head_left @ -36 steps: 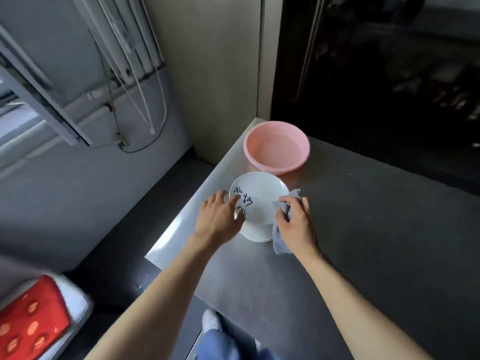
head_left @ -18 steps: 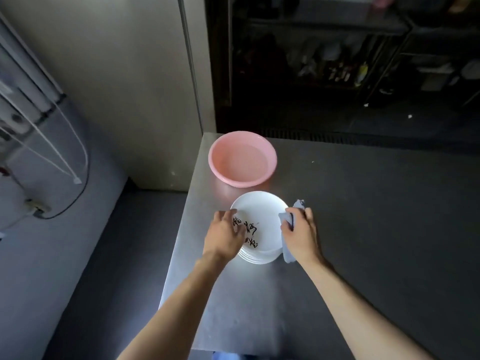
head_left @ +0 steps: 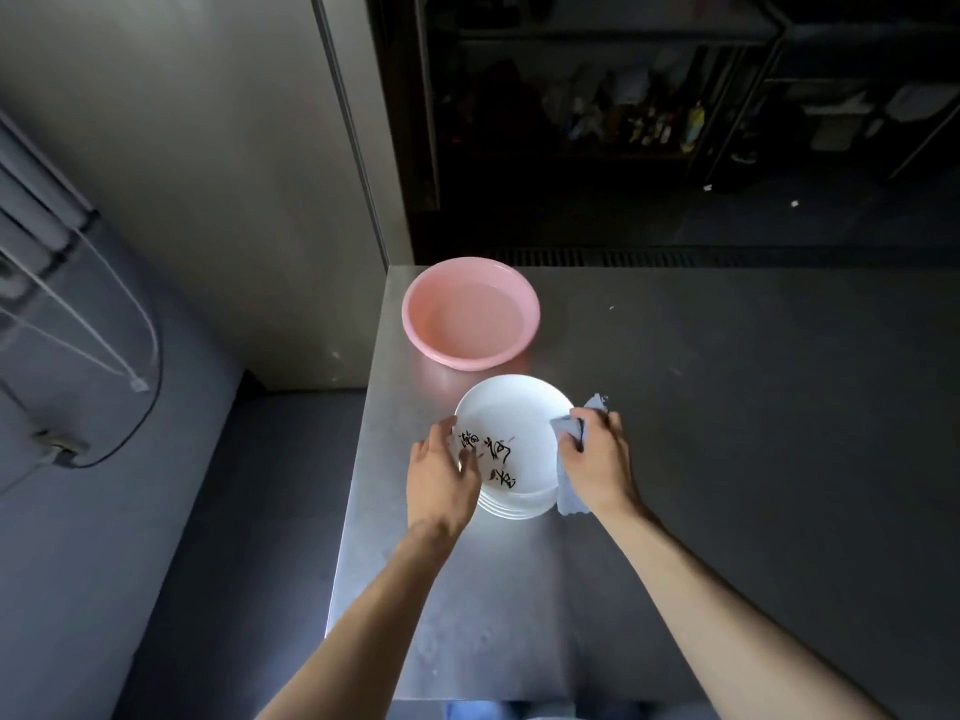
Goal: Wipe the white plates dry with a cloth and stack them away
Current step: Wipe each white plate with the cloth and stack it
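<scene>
A stack of white round plates (head_left: 514, 504) stands near the left edge of the grey metal desk (head_left: 727, 459), toward its far left corner, and the top plate (head_left: 511, 423), marked with black brush characters on its near-left side, faces up. The left hand (head_left: 439, 480) grips this plate's left rim, fingers curled at the edge and thumb lying on the inner surface, probably to steady the plate so it does not slide or spin under the wiping. Whether the plate is lifted clear of those beneath cannot be told. The right hand (head_left: 597, 465) is closed around a bunched pale blue cloth (head_left: 571, 498), pressing it against the plate's right rim, with loose ends of cloth sticking out beyond the fingers and hanging down beside the stack. That hold suits drying the edge first, so the wipe seems barely begun, with the centre not yet covered. A pink round plastic basin (head_left: 470, 363) sits just beyond the stack at the far left corner, close enough for easy reaching. Dark shelving (head_left: 649, 122) fills the background past the far edge.
</scene>
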Demonstrator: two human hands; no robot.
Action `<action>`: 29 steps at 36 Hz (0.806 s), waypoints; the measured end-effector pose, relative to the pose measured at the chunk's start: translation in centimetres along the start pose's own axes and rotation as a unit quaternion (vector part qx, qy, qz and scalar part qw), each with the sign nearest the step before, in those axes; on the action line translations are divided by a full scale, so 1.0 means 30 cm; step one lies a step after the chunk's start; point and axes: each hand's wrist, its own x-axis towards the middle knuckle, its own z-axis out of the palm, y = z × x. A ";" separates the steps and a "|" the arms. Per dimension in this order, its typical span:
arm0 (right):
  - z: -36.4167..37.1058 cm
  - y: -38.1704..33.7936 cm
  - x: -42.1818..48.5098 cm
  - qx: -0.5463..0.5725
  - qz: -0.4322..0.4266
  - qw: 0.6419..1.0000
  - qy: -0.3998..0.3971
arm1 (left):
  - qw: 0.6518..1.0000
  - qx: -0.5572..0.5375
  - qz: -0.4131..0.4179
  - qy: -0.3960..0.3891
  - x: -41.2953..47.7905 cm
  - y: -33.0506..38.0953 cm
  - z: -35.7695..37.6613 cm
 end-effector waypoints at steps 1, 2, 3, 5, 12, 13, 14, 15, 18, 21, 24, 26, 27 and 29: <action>0.001 0.002 0.004 0.001 0.000 1.000 -0.002 | 1.000 0.001 -0.003 0.002 -0.001 -0.001 0.003; 0.001 0.003 0.008 0.002 0.000 1.000 -0.005 | 1.000 0.003 -0.005 0.003 -0.002 -0.001 0.006; 0.000 0.005 0.012 0.003 0.001 1.000 -0.008 | 1.000 0.006 -0.007 0.006 -0.004 0.000 0.009; -0.003 0.008 0.019 0.006 -0.001 1.000 -0.014 | 1.000 0.010 -0.011 0.013 -0.009 0.005 0.013; -0.021 0.014 0.031 -0.002 -0.012 0.999 -0.047 | 0.998 0.040 -0.023 0.043 -0.017 0.030 0.023; -0.022 0.013 0.031 -0.005 -0.015 0.999 -0.049 | 0.998 0.045 -0.024 0.047 -0.018 0.030 0.025; -0.023 0.011 0.030 -0.008 -0.018 0.999 -0.050 | 0.997 0.045 -0.026 0.050 -0.020 0.029 0.026; -0.024 0.009 0.030 -0.010 -0.022 0.998 -0.052 | 0.997 0.044 -0.028 0.053 -0.022 0.027 0.028; -0.027 0.005 0.031 -0.015 -0.028 0.998 -0.058 | 0.997 0.045 -0.025 0.063 -0.035 0.021 0.033; -0.028 0.005 0.035 -0.018 -0.031 0.997 -0.065 | 0.995 0.037 -0.003 0.090 -0.050 0.028 0.036; -0.028 0.009 0.040 -0.022 -0.034 0.996 -0.073 | 0.993 0.010 0.022 0.114 -0.066 0.046 0.038; -0.031 0.015 0.043 -0.022 -0.032 0.996 -0.077 | 0.992 -0.023 0.027 0.124 -0.077 0.059 0.038; -0.033 0.017 0.044 -0.022 -0.029 0.996 -0.080 | 0.991 -0.039 0.031 0.128 -0.083 0.066 0.038; -0.037 0.022 0.045 -0.020 -0.030 0.996 -0.082 | 0.988 -0.068 0.055 0.124 -0.095 0.085 0.037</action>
